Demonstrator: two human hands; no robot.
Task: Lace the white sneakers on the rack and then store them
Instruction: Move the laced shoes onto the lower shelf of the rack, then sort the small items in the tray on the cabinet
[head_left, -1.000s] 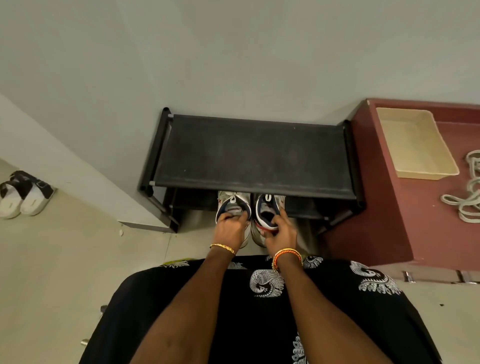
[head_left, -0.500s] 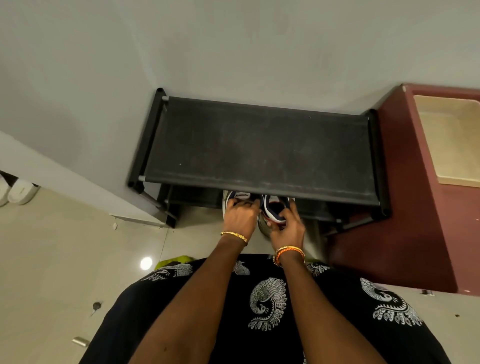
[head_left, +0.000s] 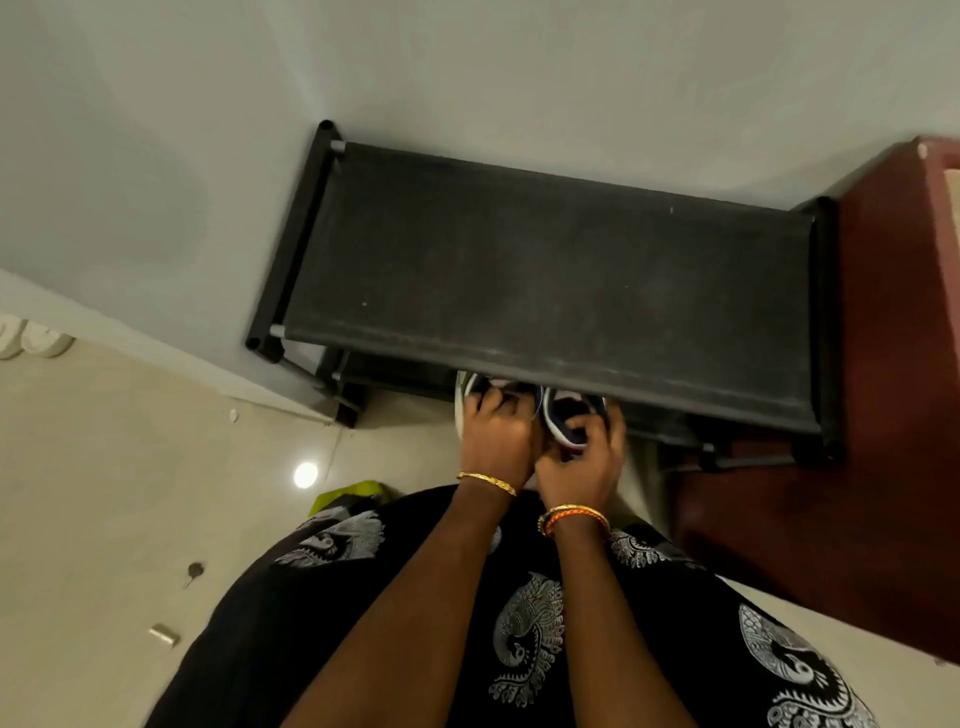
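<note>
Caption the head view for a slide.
Both hands, left and right, grip a pair of sneakers under the black rack's top shelf.

left hand (head_left: 498, 436), right hand (head_left: 584, 460), fingers curled

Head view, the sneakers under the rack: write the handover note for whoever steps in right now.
Left hand: grips the heel of the left sneaker.
Right hand: grips the heel of the right sneaker.
Both shoes sit side by side, toes hidden under the top shelf of the black rack, heels sticking out in front.
Done: cannot tell whether they are laced; the fronts are hidden.
Left: seat both shoes on the lower shelf, then let go.
</note>
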